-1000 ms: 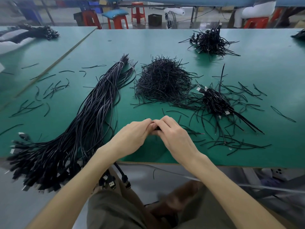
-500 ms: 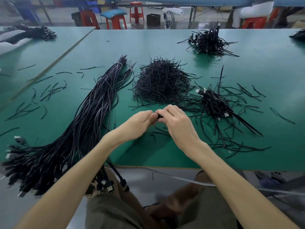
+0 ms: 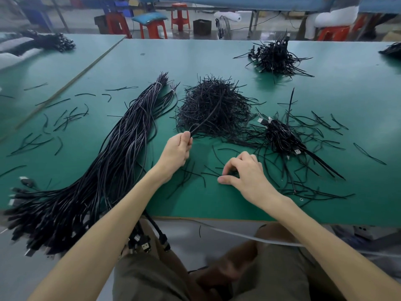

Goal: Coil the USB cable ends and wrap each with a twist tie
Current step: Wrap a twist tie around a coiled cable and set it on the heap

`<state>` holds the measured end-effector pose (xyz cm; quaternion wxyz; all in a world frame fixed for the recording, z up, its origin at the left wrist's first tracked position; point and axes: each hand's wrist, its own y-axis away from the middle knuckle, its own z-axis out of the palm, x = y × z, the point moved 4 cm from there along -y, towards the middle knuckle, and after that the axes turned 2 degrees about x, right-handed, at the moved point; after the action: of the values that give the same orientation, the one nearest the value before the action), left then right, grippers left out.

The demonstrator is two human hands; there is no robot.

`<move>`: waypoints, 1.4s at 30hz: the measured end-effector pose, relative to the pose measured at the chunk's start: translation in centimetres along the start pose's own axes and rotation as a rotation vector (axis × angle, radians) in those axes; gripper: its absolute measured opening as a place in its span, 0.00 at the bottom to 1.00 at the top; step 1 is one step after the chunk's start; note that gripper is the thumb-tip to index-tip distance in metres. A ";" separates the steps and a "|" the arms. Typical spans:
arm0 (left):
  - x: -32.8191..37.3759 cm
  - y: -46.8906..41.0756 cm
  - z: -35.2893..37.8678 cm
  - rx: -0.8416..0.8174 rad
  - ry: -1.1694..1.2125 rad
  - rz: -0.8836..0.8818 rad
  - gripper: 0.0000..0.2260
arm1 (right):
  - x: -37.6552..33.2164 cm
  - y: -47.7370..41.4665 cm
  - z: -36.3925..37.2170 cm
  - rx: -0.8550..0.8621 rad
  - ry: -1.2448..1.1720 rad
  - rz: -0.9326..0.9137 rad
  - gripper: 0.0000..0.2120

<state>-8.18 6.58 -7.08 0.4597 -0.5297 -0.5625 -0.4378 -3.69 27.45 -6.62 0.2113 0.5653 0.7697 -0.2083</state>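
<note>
My left hand [image 3: 176,148] grips the folded end of a black USB cable [image 3: 208,117] that runs up and right across the heap of black twist ties [image 3: 217,98]. To its right my right hand [image 3: 245,172] is down on the green table [image 3: 217,203]. Its fingers are curled over loose twist ties [image 3: 208,173], and thumb and forefinger pinch one of them. A long bundle of uncoiled black USB cables [image 3: 104,166] lies to the left, its plugs hanging over the near edge. A small pile of tied cables [image 3: 282,135] sits to the right.
Loose ties are scattered across the table on both sides. Another pile of black cables [image 3: 275,57] lies at the far right. A seam [image 3: 86,68] divides off the left table. Red stools [image 3: 153,29] stand beyond the far edge. My lap is below the near edge.
My hands, joined together on a cable end before, have parted. The left hand moved up and left with the cable. The right hand dropped onto the loose ties.
</note>
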 end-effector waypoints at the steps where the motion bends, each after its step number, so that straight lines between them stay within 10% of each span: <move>1: 0.0 0.0 0.1 0.001 -0.028 0.007 0.17 | -0.1 0.0 0.0 0.008 0.003 0.006 0.08; 16: -0.1 0.3 0.0 0.002 -0.025 0.009 0.17 | -0.8 0.5 -2.3 0.334 -0.331 0.055 0.07; 32: -0.3 0.1 0.2 0.029 -0.062 0.047 0.17 | -3.9 -3.9 0.6 0.457 -1.275 0.182 0.05; 42: -0.1 0.6 0.4 0.015 0.000 0.040 0.16 | -3.5 -3.4 4.3 0.473 -1.197 0.222 0.05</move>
<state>-7.65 7.01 -7.28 0.4726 -0.5373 -0.5549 -0.4243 -5.61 21.35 -7.87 0.4935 0.4592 0.3895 -0.6277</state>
